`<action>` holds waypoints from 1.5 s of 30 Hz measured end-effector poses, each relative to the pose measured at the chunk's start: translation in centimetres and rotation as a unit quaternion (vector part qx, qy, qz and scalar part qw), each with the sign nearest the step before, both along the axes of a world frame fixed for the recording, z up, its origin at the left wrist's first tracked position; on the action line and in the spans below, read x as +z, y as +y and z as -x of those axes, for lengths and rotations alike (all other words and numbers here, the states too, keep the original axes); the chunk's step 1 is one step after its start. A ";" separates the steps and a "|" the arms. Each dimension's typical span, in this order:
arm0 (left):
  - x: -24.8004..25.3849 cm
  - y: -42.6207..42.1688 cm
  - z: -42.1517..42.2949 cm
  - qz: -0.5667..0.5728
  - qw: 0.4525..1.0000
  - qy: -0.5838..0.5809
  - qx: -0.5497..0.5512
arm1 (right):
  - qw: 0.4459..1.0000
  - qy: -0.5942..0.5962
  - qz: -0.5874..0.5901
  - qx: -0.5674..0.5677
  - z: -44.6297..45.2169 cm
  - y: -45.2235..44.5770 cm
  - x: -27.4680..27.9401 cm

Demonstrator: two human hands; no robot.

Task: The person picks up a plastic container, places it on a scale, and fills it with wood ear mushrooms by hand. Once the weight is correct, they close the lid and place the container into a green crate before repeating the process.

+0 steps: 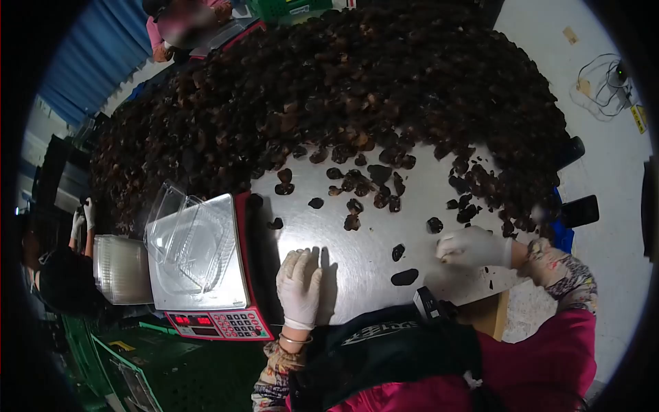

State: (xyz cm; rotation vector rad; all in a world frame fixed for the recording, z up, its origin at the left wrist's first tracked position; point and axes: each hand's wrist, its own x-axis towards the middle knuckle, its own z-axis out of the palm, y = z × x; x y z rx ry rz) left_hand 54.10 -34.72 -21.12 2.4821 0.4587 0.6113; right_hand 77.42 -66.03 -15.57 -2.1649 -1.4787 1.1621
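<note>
One broad heap of dark brown, glossy pieces (343, 89), across the upper middle of the frame. One metal tabletop (364, 264), centre, with further pieces scattered singly and in small clusters below the heap. One red-edged scale (223, 324), lower left, steel pan on top, display lit. One stack of clear tubs (122, 271), left, just beside the scale. One clear container (199, 240), resting on the pan. Two gloved hands: the left hand (300, 287), lower centre, fingers stretched side by side with a slight bend, nothing visible in them; the right hand (473, 247), right of centre, fingers curled inward, and whether they hold a piece cannot be told. One black phone-like object (580, 211), right. Two loose dark pieces, one elongated (405, 277) and one smaller (398, 252), on bare metal between the hands. Handling note, by judgement: pieces are best parted from the heap a few at a time, spread singly so both faces can be checked, and lifted with a light pinch, the sleeves kept off the pan. Obscured or doubtful: the left palm faces away; the right hand is motion-blurred; the display digits are too small to read; a person in pink (154, 31) is cut off at upper left; another person's gloved hands (77, 223), far left, hold something dark, hard to make out.
</note>
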 end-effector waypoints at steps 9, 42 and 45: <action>-3.9 3.9 -6.7 -0.002 0.984 0.039 0.174 | 0.976 -0.093 -0.168 0.102 2.0 7.9 -6.4; -1.6 1.4 -4.3 -0.008 0.985 -0.009 0.169 | 0.847 -0.361 -0.390 0.016 -12.0 34.4 -6.8; -2.3 1.5 -3.3 0.109 0.968 -0.030 0.222 | 0.884 -0.297 -0.334 0.137 -6.5 27.7 -7.1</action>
